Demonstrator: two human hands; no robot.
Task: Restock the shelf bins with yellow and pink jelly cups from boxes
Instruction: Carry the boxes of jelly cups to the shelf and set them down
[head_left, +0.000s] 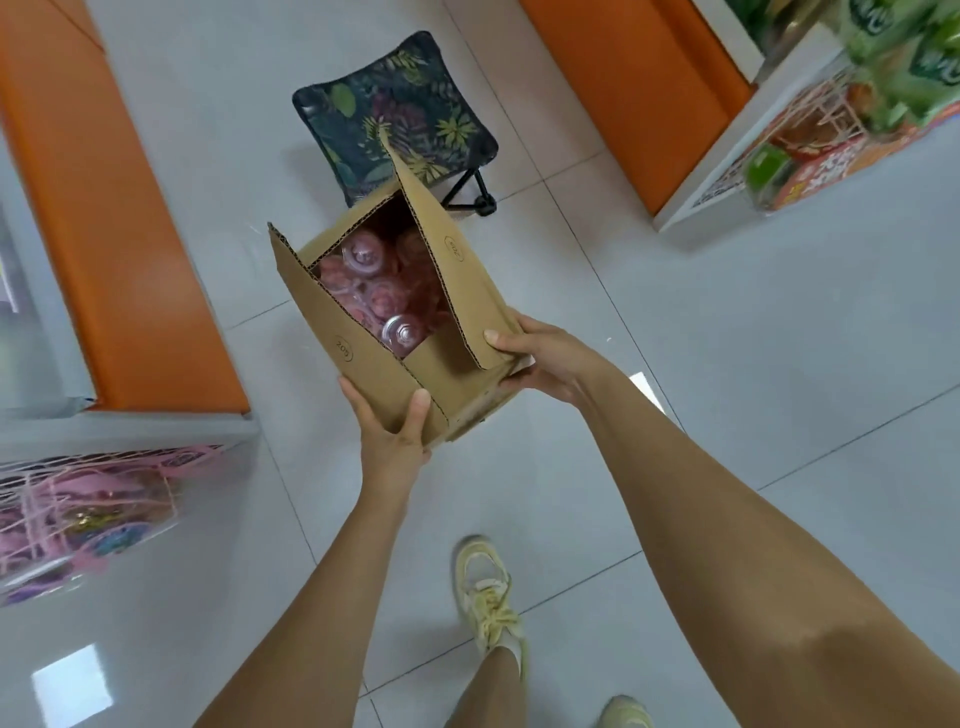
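Note:
I hold a brown cardboard box (457, 291) in the air above the tiled floor, its top flaps standing open. Inside lie several pink jelly cups (374, 291) with clear lids. My left hand (392, 431) grips the box's near bottom corner, thumb on the front face. At the box's right side, my right hand (540, 358) holds it with the thumb pressed on a folded flap. No yellow cups show.
A folding stool with a dark floral seat (400, 109) stands just beyond the box. Orange shelf bases (119, 234) flank the aisle. A wire bin of pink packets (88, 499) sits at left, green and orange goods (831, 135) at upper right. My feet (488, 597) stand below.

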